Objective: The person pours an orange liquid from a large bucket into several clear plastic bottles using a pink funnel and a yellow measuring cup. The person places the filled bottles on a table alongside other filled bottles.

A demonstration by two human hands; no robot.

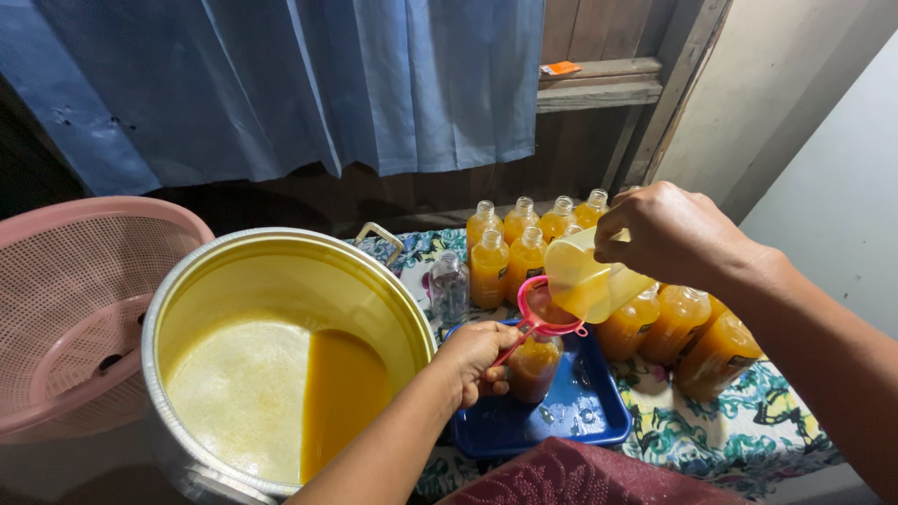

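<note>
My right hand [675, 234] holds a yellow plastic jug [587, 278], tilted over a small pink strainer [545, 309]. My left hand [477, 359] grips the strainer's handle and keeps it on the mouth of a clear bottle [534, 367] filled with orange liquid. That bottle stands in a blue tray [580, 411]. A large metal pot [281, 346] with orange liquid and pale foam sits to the left of my left arm.
Several filled bottles [510, 245] stand uncapped behind and right of the tray on a patterned cloth [711, 430]. One empty clear bottle [450, 286] stands by the pot. A pink basket [79, 309] lies far left. A blue curtain [281, 84] hangs behind.
</note>
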